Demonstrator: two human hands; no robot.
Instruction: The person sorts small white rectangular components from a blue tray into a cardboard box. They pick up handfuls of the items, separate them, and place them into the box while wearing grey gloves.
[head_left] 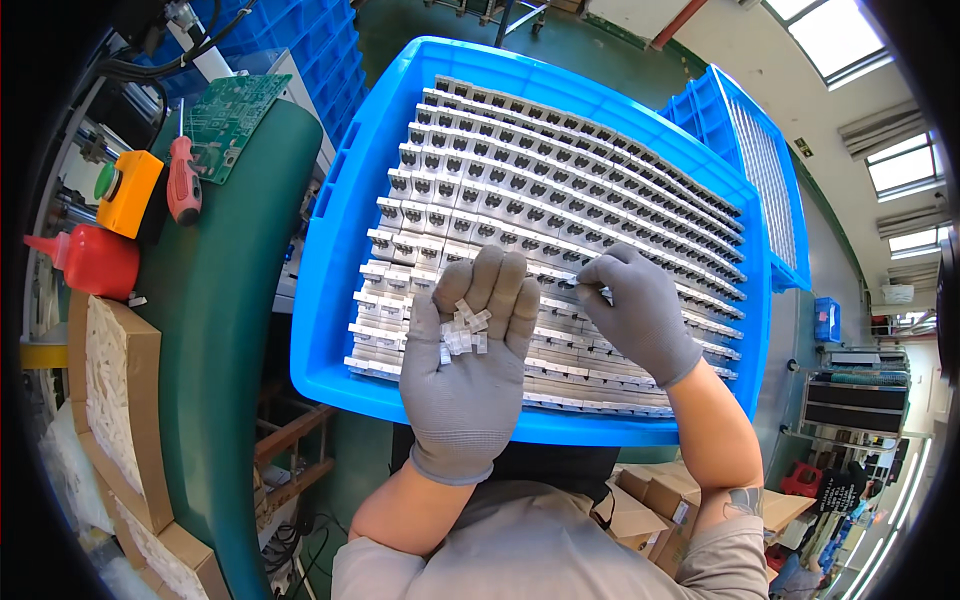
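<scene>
My left hand [463, 370], in a grey glove, is turned palm up with its fingers slightly curled. Several small clear plastic pieces [462, 334] lie loose in its palm. To the right, my gloved right hand [637, 310] pinches thumb and forefinger together over the rows of parts. A tiny pale piece shows at those fingertips, mostly hidden. Beneath both hands are long rows of white block-shaped parts [510, 175] with dark openings on the farther rows. They fill a large blue plastic crate [335, 345].
Another blue crate [785, 180] with similar rows stands at the far right. Left of me, a green-covered bench edge [235, 330] carries a red screwdriver [183, 180], a green circuit board [232, 115], a red bottle [95, 262], an orange button box [130, 192] and an open cardboard box [120, 400].
</scene>
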